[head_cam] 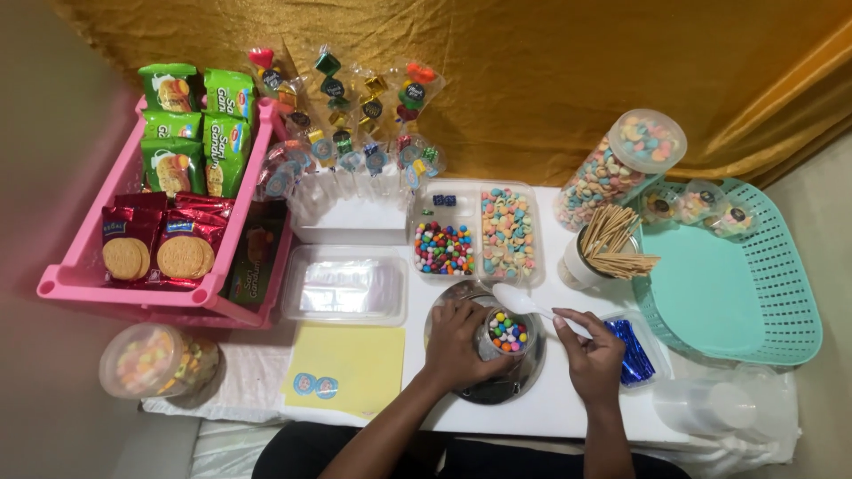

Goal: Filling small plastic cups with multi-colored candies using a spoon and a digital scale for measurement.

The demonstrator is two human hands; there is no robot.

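My left hand point(456, 343) grips a small clear cup point(507, 332) holding colourful round candies, standing on a round metal plate point(497, 390). My right hand point(593, 352) holds a white plastic spoon point(524, 302), its bowl just above and behind the cup. Behind them a clear divided tray point(477, 232) holds round coated candies on the left and pastel ring-shaped candies on the right.
A pink rack point(151, 288) of biscuit packs stands left. A clear lidded box point(344, 285), yellow sticker sheet point(346, 365) and candy jar point(153, 359) are nearby. A cup of wooden sticks point(606, 248), tall candy jar point(621, 164), teal basket point(737, 275) and blue twist ties point(632, 350) sit right.
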